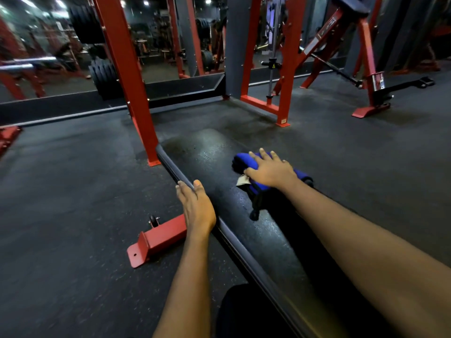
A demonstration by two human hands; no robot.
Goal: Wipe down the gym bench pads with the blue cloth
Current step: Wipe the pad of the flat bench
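Mid-wipe on the pad (207,154): pressing cloth (241,162) flat under spread right hand (271,170) near the right edge, resting straight-fingered left hand (197,206) on the left edge. Likely partway, far end apparently left.

Legible text: none. Signs: yellow warning triangle on black clamp (272,65) of chrome rod (275,32); white frame label (317,42) blurred.
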